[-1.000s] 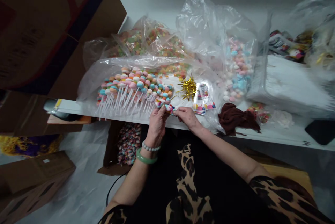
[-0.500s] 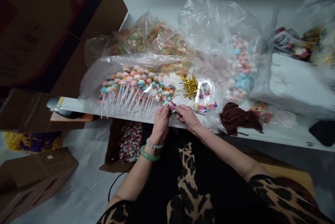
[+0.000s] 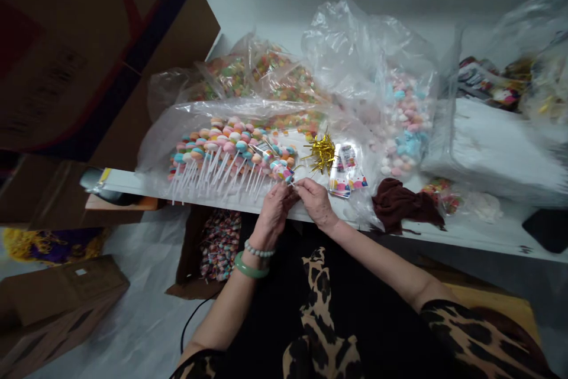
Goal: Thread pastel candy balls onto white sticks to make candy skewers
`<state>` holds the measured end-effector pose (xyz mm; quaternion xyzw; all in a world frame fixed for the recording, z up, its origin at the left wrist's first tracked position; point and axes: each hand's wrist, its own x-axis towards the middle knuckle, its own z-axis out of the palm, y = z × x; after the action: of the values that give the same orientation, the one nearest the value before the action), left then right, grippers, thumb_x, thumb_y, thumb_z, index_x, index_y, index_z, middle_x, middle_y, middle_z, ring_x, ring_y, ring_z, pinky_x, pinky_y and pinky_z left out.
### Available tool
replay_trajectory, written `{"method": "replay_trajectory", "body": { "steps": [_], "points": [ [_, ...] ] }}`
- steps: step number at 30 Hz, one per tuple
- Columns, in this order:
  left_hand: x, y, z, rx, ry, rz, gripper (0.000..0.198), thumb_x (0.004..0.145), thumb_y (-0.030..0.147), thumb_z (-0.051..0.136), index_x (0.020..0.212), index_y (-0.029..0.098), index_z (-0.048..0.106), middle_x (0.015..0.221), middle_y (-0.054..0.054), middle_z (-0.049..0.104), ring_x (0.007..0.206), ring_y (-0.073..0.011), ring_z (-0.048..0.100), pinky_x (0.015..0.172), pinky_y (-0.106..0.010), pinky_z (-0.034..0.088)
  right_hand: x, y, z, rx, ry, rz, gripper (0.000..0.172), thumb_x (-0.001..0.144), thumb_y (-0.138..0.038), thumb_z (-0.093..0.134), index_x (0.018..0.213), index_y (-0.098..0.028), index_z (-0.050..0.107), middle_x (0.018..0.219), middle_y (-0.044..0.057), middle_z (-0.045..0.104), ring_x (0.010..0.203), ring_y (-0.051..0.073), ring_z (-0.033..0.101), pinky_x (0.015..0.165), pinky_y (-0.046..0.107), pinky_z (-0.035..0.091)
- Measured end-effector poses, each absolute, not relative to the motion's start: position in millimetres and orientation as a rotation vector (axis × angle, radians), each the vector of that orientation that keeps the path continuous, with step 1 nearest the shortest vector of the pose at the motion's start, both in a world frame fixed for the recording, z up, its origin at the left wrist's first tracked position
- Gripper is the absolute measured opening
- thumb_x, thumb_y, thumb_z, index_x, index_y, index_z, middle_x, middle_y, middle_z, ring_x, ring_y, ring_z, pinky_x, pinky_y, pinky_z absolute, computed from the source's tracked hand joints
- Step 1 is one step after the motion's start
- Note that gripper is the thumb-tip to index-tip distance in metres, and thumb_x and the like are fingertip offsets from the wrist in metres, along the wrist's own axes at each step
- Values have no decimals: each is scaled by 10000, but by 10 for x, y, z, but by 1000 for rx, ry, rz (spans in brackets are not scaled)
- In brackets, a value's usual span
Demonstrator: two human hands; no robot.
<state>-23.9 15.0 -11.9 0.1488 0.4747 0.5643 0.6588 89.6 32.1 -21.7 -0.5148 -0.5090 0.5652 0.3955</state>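
Your left hand (image 3: 275, 216) and right hand (image 3: 316, 201) pinch a pastel round lollipop (image 3: 282, 173), fingers closed, steadying it above the white table (image 3: 128, 181).

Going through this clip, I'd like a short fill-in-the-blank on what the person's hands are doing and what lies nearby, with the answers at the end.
The left hand and right hand pinch a single ____ between them.
The green bangle sits on the ____ wrist.
The lollipops beside the hands have ____ sticks.
The tinsel twist ties are ____ in colour.

Missing words: lollipop; left; white; gold.
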Motion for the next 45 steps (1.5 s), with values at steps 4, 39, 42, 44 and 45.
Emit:
{"method": "replay_trajectory", "body": {
  "steps": [4, 39, 42, 44, 45],
  "points": [
    [-485, 328, 0, 227, 979, 1402, 332, 773, 450, 721, 969, 189, 660, 931, -53, 697, 836, -177, 657, 804, -332, 516, 969, 280, -125, -1215, -1274, 1685, 186, 770, -382, 560, 738, -205, 610, 519, -71, 398, 504, 101, 352, 522, 232, 315],
    [-235, 67, -221, 683, 1247, 1018, 272, 659, 327, 813, 630, 138, 620, 551, 19, 557, 517, -80, 467, 512, -214, 340, 1101, 221, -421, -1282, -1889, 855, 258, 894, -157, 407, 938, -190, 659, 850, 85, 629, 845, 217, 598, 788, 322, 474],
    [-216, 83, -133, 451, 1068, 1055, 307, 680, 369, 802, 829, 131, 680, 762, -28, 648, 680, -109, 576, 626, -221, 434, 1098, 153, -406, -1241, -2002, 626, 296, 899, -133, 371, 973, -169, 655, 839, 107, 617, 851, 239, 574, 794, 357, 476],
    [-191, 109, -110, 299, 1019, 1126, 326, 666, 381, 809, 817, 121, 682, 779, -43, 662, 714, -118, 597, 673, -231, 461, 1086, 89, -394, -1129, -2064, 542, 325, 906, -124, 351, 1041, -158, 644, 878, 119, 625, 884, 245, 570, 828, 379, 479],
    [-178, 122, -113, 251, 1019, 1169, 318, 641, 365, 825, 772, 116, 677, 752, -43, 664, 703, -116, 599, 681, -230, 465, 1079, 58, -383, -1072, -2079, 533, 335, 911, -122, 344, 1073, -160, 636, 906, 120, 630, 908, 243, 572, 843, 382, 480]
  ]
}}
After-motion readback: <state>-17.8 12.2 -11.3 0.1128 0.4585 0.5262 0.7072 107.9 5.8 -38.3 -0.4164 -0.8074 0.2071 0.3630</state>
